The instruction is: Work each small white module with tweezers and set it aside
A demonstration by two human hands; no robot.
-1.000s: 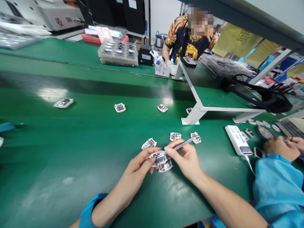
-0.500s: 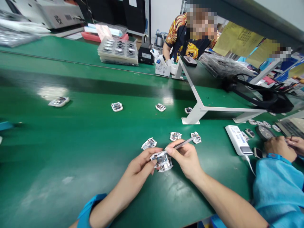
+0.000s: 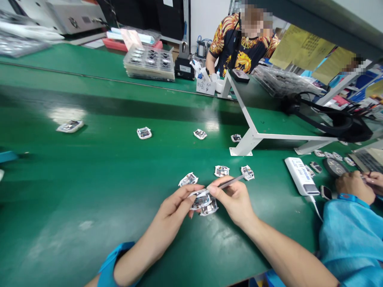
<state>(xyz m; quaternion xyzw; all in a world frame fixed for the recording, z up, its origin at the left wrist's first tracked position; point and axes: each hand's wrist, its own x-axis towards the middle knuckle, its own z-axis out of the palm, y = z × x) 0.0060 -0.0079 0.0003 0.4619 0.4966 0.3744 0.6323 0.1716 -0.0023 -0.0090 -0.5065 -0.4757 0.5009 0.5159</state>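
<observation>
My left hand (image 3: 170,209) pinches a small white-edged circuit module (image 3: 199,199) by its edge, and a second module (image 3: 208,208) lies against it, partly hidden by my fingers. My right hand (image 3: 230,201) grips slim metal tweezers (image 3: 230,181), their tips at the held module's upper edge. Three similar modules lie just beyond my hands on the green bench mat (image 3: 89,191): one (image 3: 188,179) is to the left, one (image 3: 222,171) is in the middle, and one (image 3: 247,172) is to the right.
To my right, a co-worker's hand (image 3: 354,187) works beside a white power bank (image 3: 301,176) and a round black dial (image 3: 334,167). A white metal stand (image 3: 248,139) rises from the bench. Stacked trays (image 3: 149,63) and a person in a patterned shirt (image 3: 242,46) are beyond.
My hands stay nearly in place, with the tweezers still at the held module. The whole view has drifted slightly, so the far modules sit a little further left.
</observation>
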